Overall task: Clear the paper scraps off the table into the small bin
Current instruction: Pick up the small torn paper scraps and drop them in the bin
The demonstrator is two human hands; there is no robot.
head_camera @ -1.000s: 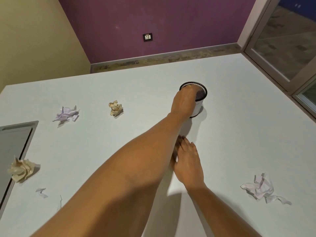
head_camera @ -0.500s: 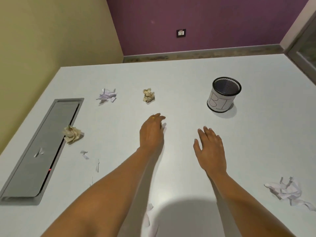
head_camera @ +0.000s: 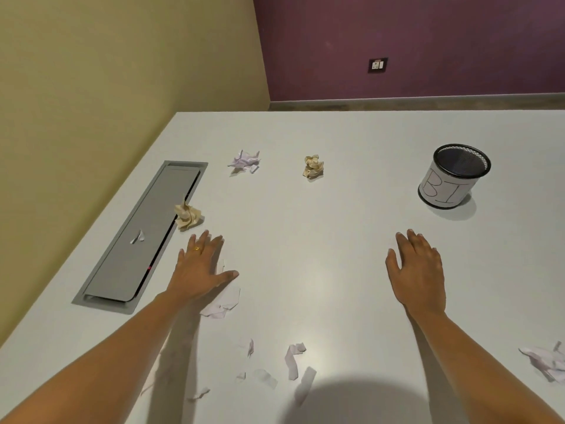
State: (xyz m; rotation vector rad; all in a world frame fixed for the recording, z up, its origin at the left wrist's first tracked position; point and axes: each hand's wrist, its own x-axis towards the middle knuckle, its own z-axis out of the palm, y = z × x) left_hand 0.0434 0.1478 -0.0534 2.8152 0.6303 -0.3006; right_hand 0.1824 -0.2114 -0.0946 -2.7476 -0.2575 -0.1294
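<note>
The small bin (head_camera: 452,185), a black mesh cup wrapped in white paper, stands upright at the far right of the white table (head_camera: 336,255). My left hand (head_camera: 200,270) lies flat with straight fingers, just short of a tan crumpled ball (head_camera: 188,216) and partly over a flat white scrap (head_camera: 226,298). My right hand (head_camera: 417,270) hovers flat and empty, nearer than the bin. Another tan ball (head_camera: 313,167) and a white crumpled ball (head_camera: 244,160) lie further back. Several small white scraps (head_camera: 292,362) are scattered near me. A white crumpled sheet (head_camera: 547,361) sits at the right edge.
A grey recessed cable hatch (head_camera: 137,240) runs along the table's left side, with one tiny scrap (head_camera: 137,237) on its lid. Yellow and purple walls stand behind the table. My head's shadow falls on the near edge.
My left hand came back from the bin and moved left, now beside the tan ball by the hatch. The view swung left and down, showing more scraps near me.
</note>
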